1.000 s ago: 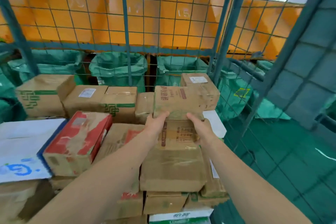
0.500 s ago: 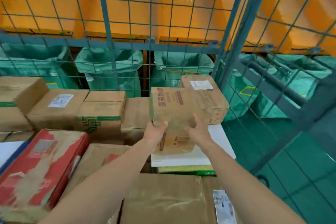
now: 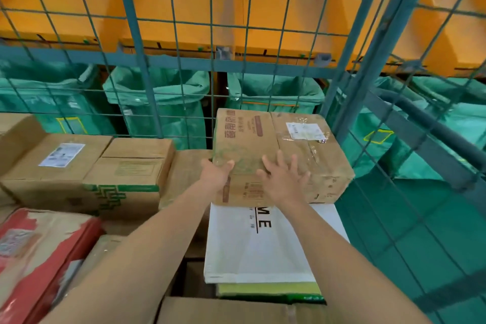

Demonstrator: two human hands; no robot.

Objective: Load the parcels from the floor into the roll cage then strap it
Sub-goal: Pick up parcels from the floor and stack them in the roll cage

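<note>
Setting a brown parcel (image 3: 310,166) atop loaded boxes (image 3: 131,163) in the roll cage (image 3: 143,81) — left hand (image 3: 217,176) pinches its corner, right hand (image 3: 282,184) flat, fingers (image 3: 280,162) apart (cage seemingly well filled) — strapping remains.

The brown printed parcel (image 3: 244,139) is lying level over a white parcel (image 3: 249,247), touching a labelled brown parcel (image 3: 315,158) on its right. All are sitting in the far right corner of the green wire roll cage (image 3: 131,34).
</note>
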